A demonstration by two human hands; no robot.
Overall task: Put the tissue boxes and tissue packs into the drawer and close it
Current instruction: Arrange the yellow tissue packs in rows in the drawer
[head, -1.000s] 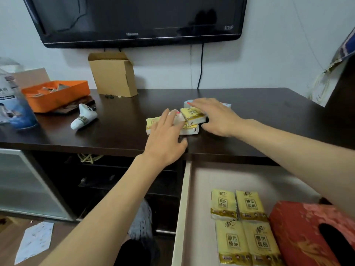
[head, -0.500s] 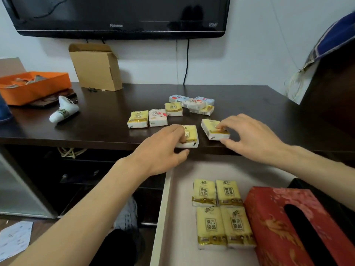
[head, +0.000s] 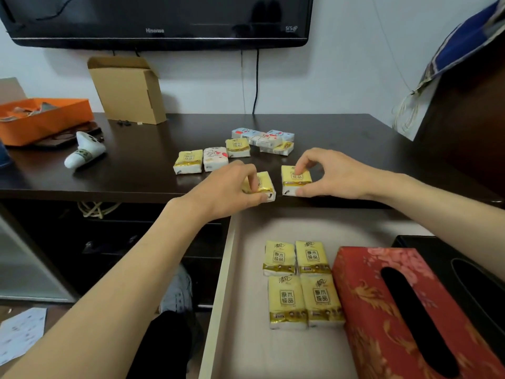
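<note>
tissue packs [head: 302, 283], four yellow ones, lie in the open drawer [head: 218, 296] below my hands, touching a red tissue box [head: 382, 310] to their right. my left hand [head: 226, 191] pinches a yellow pack [head: 263, 184] at the table [head: 136, 173] edge; my right hand [head: 336, 175] grips another pack [head: 293, 177] just beside it. beyond both hands, more packs [head: 235, 151] lie scattered.

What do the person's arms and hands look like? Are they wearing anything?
Both arms are bare as far as the picture shows, with no sleeves in view. The left hand and right hand wear no gloves, and no rings, watch or bracelets show. The fingernails look short and plain.
</note>
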